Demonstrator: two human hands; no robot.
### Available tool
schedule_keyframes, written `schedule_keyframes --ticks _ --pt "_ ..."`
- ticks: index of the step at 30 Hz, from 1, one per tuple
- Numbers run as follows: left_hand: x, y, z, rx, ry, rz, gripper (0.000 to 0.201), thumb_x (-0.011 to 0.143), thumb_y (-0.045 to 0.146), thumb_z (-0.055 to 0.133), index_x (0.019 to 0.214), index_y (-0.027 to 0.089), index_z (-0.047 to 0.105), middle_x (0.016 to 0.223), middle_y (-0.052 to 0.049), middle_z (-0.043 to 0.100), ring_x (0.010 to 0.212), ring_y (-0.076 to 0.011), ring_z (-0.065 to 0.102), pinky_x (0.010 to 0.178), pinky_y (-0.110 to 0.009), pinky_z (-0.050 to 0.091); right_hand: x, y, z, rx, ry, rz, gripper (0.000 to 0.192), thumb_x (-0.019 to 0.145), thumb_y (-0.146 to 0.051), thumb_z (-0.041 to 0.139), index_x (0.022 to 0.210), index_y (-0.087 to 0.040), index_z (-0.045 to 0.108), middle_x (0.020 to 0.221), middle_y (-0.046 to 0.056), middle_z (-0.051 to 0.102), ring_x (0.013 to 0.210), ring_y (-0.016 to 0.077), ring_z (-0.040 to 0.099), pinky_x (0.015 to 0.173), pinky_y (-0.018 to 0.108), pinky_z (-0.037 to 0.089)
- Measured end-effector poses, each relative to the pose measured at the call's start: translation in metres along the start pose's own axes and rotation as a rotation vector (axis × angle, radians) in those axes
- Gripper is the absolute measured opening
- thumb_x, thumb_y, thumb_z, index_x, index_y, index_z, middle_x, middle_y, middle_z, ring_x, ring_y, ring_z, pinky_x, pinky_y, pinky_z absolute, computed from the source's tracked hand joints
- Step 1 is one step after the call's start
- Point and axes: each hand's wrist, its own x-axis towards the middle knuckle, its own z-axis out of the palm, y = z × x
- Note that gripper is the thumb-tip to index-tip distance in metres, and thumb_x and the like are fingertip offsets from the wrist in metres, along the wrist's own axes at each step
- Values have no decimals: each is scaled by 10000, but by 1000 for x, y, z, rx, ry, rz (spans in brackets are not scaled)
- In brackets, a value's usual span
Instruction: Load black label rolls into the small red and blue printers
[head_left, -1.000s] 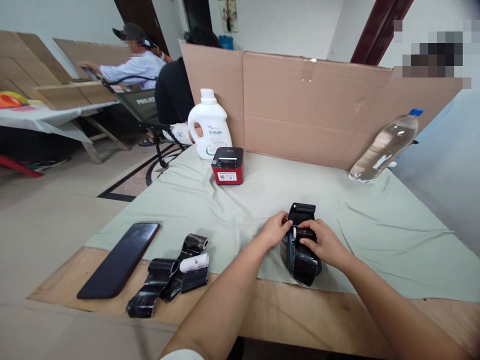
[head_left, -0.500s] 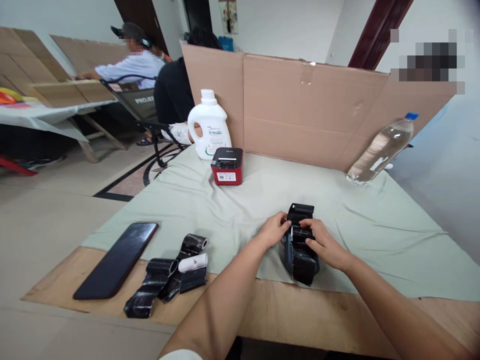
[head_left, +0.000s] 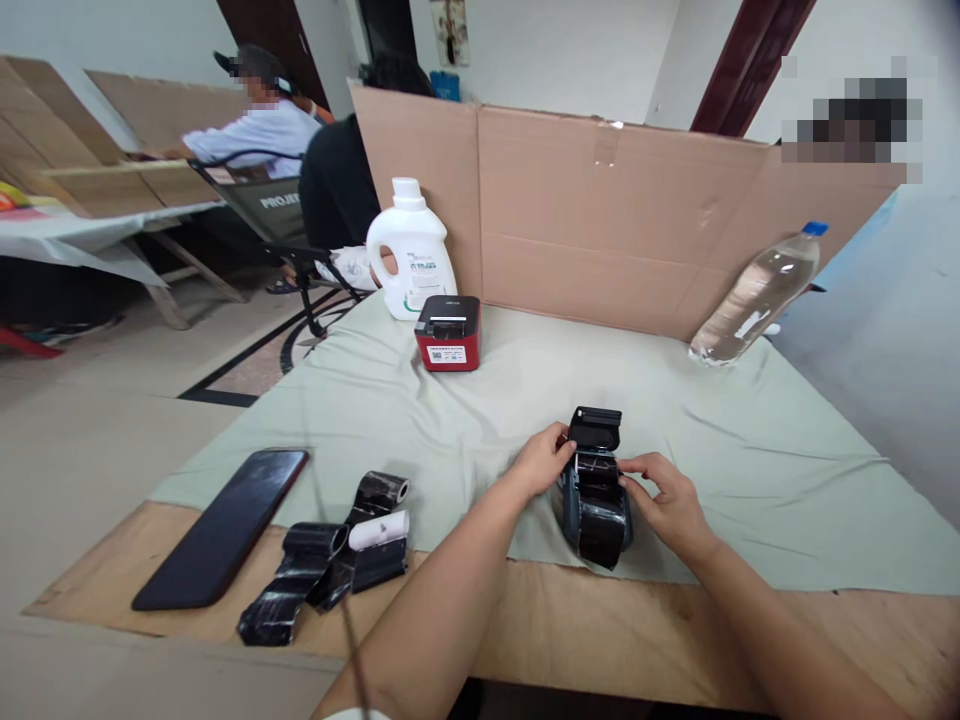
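A dark portable printer (head_left: 568, 520) lies near the table's front edge with its black lid (head_left: 595, 428) raised at the far end. A roll of black paper (head_left: 598, 468) sits in its bay, and a loose strip hangs over the near end. My left hand (head_left: 541, 460) grips the left side by the lid hinge, fingertips partly hidden behind the printer. On the right side, my right hand (head_left: 667, 497) holds the printer's edge beside the roll, with thumb and forefinger bent against it. Several loose rolls of black paper (head_left: 292, 580) and a small white roll (head_left: 379, 530) lie to the left.
A dark phone-shaped slab (head_left: 225, 530) rests at the left. Farther back are a red and black printer (head_left: 448, 335), a white jug (head_left: 412, 250) and a leaning water bottle (head_left: 757, 295). A cardboard screen (head_left: 585, 220) stands behind. Other people sit beyond.
My right hand has drawn back from over the roll to the printer's right edge. My left hand stays at the left side. The whole view has shifted slightly.
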Motion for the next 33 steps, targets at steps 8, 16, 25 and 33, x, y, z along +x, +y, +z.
schedule_keyframes --ticks 8,16,25,33 --pt "0 0 0 -61 -27 -1 206 869 249 497 1022 158 601 825 -17 641 709 -135 574 701 -251 476 9 -10 -8 -118 28 18 216 863 -178 456 943 -235 649 1067 85 631 1009 237 596 834 420 525" --pt "0 -2 1 -295 -7 -20 454 937 439 402 1262 150 534 781 -21 629 530 -104 496 552 -239 452 -9 -22 5 -65 -30 -126 215 923 -258 471 966 -249 681 1057 73 673 1078 260 548 966 484 444" --pt "-2 6 -4 -296 35 106 493 884 565 450 747 133 642 909 -73 641 661 -114 530 640 -243 464 -19 13 29 185 344 354 333 969 -437 350 1047 -211 581 1020 93 633 922 218 607 847 424 510" --pt "-13 24 -8 201 -90 175 336 922 427 458 1000 198 692 1016 -69 673 959 -205 597 888 -314 447 -19 10 23 3 6 259 433 878 -554 489 1104 -204 605 1087 116 660 1065 291 562 954 518 452"
